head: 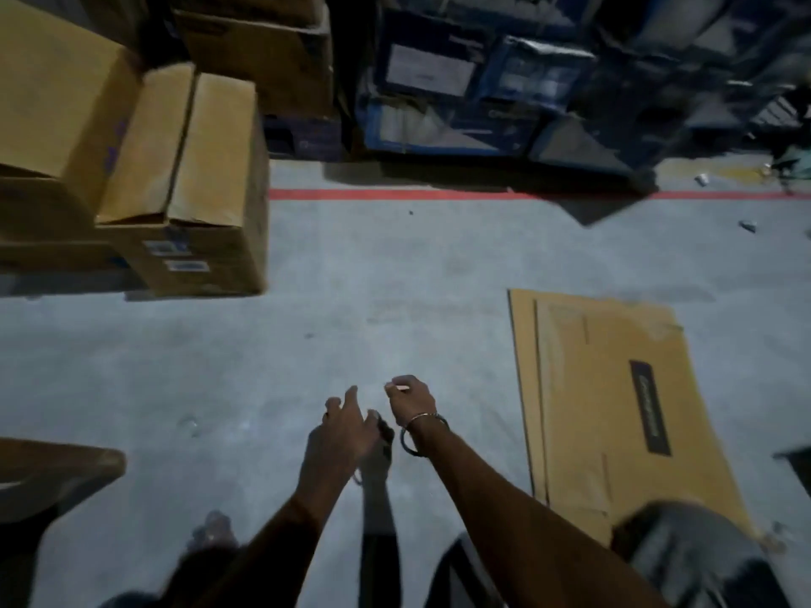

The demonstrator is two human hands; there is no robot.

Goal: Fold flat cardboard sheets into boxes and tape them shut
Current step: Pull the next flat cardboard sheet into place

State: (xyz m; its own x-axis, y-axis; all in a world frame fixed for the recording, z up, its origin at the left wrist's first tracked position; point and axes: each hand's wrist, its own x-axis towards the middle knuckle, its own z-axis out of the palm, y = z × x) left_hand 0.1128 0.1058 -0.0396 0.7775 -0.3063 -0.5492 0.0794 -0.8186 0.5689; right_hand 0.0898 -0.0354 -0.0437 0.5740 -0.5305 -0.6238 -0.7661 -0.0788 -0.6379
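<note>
Evidently between boxes — both hands are hovering over the grey concrete floor [307, 265]: left hand [340, 427] loosely spread, empty; right hand [412, 399] pinching something small and pale, unidentifiable. Next, likely reaching right for the flat tan cardboard sheet [614, 410] — lifting and squaring it open.

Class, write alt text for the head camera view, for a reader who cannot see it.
Two bare hands, left hand and right hand, reach out over a grey concrete floor. A flat cardboard sheet lies on the floor to the right; folded cardboard boxes stand at upper left.
</note>
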